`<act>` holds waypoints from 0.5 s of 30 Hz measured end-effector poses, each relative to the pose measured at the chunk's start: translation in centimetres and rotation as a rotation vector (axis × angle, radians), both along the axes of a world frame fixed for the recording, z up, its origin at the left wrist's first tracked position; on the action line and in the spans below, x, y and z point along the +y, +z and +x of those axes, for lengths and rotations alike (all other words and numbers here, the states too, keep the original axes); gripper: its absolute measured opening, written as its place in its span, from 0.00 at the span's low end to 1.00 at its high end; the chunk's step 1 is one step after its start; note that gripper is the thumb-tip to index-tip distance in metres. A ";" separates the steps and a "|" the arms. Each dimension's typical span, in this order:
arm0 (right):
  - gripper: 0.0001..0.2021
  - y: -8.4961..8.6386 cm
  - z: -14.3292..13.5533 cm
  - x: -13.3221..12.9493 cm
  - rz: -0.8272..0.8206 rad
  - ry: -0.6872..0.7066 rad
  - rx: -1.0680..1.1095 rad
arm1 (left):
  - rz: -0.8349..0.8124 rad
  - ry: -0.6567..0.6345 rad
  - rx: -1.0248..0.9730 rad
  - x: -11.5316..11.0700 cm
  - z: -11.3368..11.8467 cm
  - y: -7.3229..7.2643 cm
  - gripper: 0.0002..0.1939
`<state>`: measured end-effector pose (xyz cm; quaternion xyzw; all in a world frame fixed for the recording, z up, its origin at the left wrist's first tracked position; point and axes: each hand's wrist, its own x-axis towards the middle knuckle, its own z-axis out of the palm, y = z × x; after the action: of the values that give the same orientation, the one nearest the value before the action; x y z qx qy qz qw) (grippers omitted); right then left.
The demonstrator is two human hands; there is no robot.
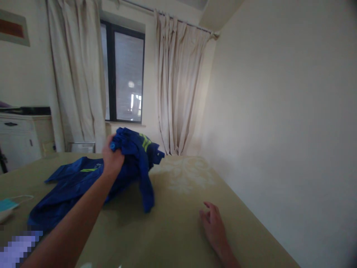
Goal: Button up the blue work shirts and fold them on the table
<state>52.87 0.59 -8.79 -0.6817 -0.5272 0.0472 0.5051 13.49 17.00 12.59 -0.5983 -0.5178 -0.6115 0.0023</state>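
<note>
My left hand (113, 158) is closed around a bunched part of a blue jacket (136, 147) with yellow-green stripes, lifted above the bed. One sleeve of it hangs down toward the cover. More blue cloth with a yellow-green stripe (72, 180) lies spread on the bed behind and left of my forearm; whether it is the same garment I cannot tell. My right hand (214, 227) is over the right side of the bed, apart from the cloth. Its fingers are loosely bent, thumb and forefinger apart, with nothing in them.
The bed (173, 230) has a tan cover with a pale floral pattern. A light-blue face mask (8, 204) lies at the left edge. A bare wall (292, 111) runs along the right. Curtains (181, 82), a window (128, 74) and a white cabinet (19, 137) stand beyond.
</note>
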 end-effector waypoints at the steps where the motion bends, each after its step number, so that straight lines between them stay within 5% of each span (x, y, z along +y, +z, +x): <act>1: 0.19 -0.7 0.3 0.1 -0.023 -0.012 0.002 | 0.033 0.047 0.011 0.3 -1.1 0.5 0.25; 4: 0.17 -1.6 0.2 0.6 -0.100 -0.012 -0.038 | -0.145 0.176 0.225 0.2 -3.4 -1.9 0.29; 9: 0.14 -1.1 -0.9 1.2 -0.179 0.024 -0.343 | -0.658 0.160 0.531 -2.3 -3.0 -14.4 0.31; 11: 0.13 -1.0 -1.1 1.1 -0.214 0.017 -0.443 | -0.674 0.194 0.644 -3.6 -1.5 -18.7 0.32; 13: 0.11 -0.7 -1.3 1.1 -0.254 0.001 -0.537 | -0.621 0.156 0.703 -4.7 0.0 -21.0 0.29; 15: 0.11 -0.1 -1.9 1.4 -0.293 -0.012 -0.624 | -0.581 0.039 0.738 -5.3 1.3 -21.6 0.26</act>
<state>51.02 1.94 -8.94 -0.7319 -0.6396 -0.0913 0.2165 14.75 11.70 -9.02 -0.7418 -0.6432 -0.1872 0.0300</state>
